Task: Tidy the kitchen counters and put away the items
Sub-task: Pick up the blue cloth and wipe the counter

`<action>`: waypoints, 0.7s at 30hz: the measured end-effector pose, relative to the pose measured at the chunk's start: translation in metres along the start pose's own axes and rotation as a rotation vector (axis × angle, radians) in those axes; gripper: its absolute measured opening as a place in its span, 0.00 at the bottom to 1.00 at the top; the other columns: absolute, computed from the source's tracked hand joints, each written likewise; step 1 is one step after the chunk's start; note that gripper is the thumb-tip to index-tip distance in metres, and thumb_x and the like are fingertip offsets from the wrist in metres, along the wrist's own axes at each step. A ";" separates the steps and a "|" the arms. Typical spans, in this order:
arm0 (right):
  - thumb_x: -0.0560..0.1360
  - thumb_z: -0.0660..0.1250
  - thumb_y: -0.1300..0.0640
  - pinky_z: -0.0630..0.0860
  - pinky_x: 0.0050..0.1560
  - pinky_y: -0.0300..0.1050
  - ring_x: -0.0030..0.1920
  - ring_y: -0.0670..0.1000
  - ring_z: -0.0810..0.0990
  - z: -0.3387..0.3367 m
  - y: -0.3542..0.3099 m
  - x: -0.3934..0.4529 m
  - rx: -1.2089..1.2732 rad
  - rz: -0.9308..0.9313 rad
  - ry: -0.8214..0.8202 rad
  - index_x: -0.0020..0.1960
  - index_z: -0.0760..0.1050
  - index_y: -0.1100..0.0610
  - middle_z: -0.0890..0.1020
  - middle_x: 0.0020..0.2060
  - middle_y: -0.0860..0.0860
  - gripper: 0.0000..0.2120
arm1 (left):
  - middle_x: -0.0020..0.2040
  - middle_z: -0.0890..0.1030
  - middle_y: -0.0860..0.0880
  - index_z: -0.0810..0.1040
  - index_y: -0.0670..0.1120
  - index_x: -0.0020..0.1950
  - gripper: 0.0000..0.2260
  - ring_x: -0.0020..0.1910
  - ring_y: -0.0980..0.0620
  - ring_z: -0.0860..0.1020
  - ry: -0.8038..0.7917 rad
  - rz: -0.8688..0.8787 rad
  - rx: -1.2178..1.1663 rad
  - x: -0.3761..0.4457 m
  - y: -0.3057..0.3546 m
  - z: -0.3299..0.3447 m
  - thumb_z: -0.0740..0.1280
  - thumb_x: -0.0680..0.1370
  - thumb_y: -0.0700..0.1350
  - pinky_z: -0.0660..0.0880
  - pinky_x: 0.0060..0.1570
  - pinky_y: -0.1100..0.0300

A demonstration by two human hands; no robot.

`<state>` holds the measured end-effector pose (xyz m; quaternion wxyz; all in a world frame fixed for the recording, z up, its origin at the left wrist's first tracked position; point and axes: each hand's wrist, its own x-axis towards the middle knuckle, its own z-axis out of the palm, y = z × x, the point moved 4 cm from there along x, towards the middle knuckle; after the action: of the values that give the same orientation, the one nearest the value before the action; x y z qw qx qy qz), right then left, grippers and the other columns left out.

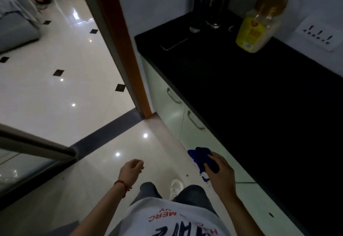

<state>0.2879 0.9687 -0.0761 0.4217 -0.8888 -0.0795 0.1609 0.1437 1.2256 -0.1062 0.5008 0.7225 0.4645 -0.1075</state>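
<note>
Hands and blue cloth beside black counter

Right hand (221, 172) grips bunched blue cloth (202, 159), held off the black counter (259, 96); left hand (132, 169) loosely curled, holding nothing; hands apart; oil bottle (259, 28), utensil holder (218, 4), wall socket (319, 33) at far end.

— How do the hands sit?
— The left hand (132, 168) hangs free, fingers (139, 163) loosely curled, holding nothing, forearm reaching forward.
— And the right?
— The right hand (221, 170) grips a blue cloth (201, 157), arm extended.
</note>
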 end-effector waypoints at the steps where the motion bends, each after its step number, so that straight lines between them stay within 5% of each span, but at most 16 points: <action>1: 0.70 0.70 0.65 0.71 0.55 0.37 0.55 0.47 0.77 -0.005 -0.010 0.011 0.003 -0.034 0.044 0.58 0.77 0.59 0.80 0.57 0.52 0.17 | 0.52 0.81 0.41 0.76 0.39 0.58 0.13 0.48 0.47 0.77 -0.008 0.055 0.040 0.008 0.021 0.000 0.59 0.79 0.43 0.74 0.54 0.54; 5: 0.66 0.74 0.66 0.68 0.57 0.26 0.55 0.39 0.73 -0.029 -0.039 0.048 -0.048 -0.178 0.277 0.55 0.78 0.62 0.78 0.55 0.49 0.17 | 0.56 0.80 0.43 0.76 0.42 0.58 0.12 0.54 0.46 0.78 -0.062 0.292 0.188 0.039 0.111 0.008 0.60 0.78 0.45 0.73 0.55 0.57; 10: 0.67 0.73 0.64 0.61 0.59 0.17 0.58 0.37 0.68 -0.055 -0.047 0.090 -0.083 -0.101 0.479 0.55 0.79 0.62 0.75 0.55 0.46 0.16 | 0.58 0.80 0.45 0.78 0.43 0.56 0.12 0.55 0.48 0.78 -0.129 0.609 0.310 0.083 0.221 0.033 0.63 0.77 0.46 0.73 0.55 0.59; 16: 0.70 0.71 0.61 0.72 0.60 0.37 0.57 0.41 0.73 -0.071 -0.052 0.128 -0.021 0.163 0.657 0.58 0.77 0.59 0.78 0.59 0.50 0.17 | 0.59 0.76 0.43 0.74 0.43 0.62 0.20 0.60 0.46 0.74 -0.239 0.972 0.578 0.134 0.318 0.071 0.57 0.76 0.52 0.69 0.58 0.59; 21: 0.71 0.70 0.60 0.67 0.58 0.36 0.57 0.45 0.74 -0.079 -0.059 0.159 -0.014 0.339 0.794 0.60 0.76 0.59 0.78 0.60 0.53 0.17 | 0.62 0.78 0.41 0.75 0.43 0.61 0.23 0.61 0.39 0.76 -0.270 1.150 0.898 0.175 0.362 0.115 0.55 0.72 0.53 0.75 0.55 0.45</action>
<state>0.4644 0.9925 -0.0184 0.3811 -0.8852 0.2348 -0.1270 0.5563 1.2055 -0.0435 0.1871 0.9673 -0.1416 -0.0959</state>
